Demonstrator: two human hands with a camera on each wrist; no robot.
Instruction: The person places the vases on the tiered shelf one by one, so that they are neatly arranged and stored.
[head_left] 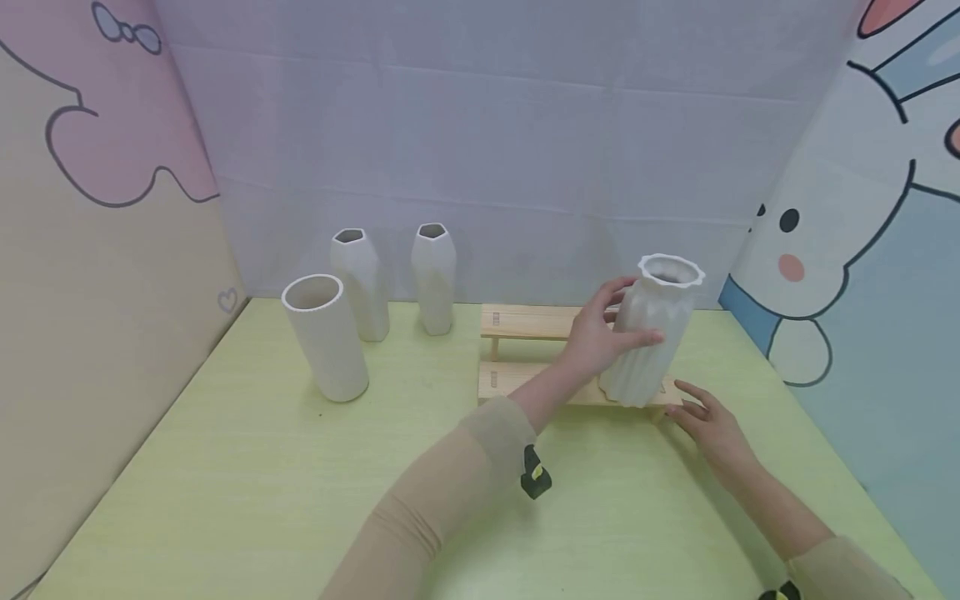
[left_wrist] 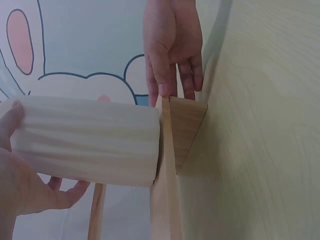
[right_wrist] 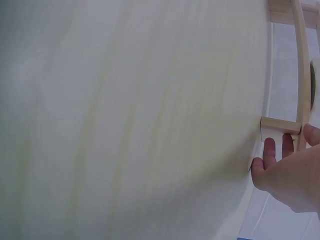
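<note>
A white fluted vase [head_left: 648,342] with a scalloped rim stands at the right part of the lower board of a two-tier wooden stand [head_left: 517,377]. My left hand [head_left: 600,333] grips the vase around its side, thumb toward the front and fingers behind. In the left wrist view the base of the vase [left_wrist: 90,140] meets the board [left_wrist: 167,200], or nearly so; a thin dark line shows there. At the right end of that board, my right hand [head_left: 712,429] holds the edge between thumb and fingers. The right wrist view shows those fingers [right_wrist: 270,152] by the stand's leg.
Left of the stand, a plain white cylindrical vase [head_left: 330,350] stands on the pale yellow-green table [head_left: 225,483]. Two white faceted vases [head_left: 363,287] are behind it, toward the back cloth [head_left: 487,150]. Printed cartoon panels [head_left: 847,275] border both sides.
</note>
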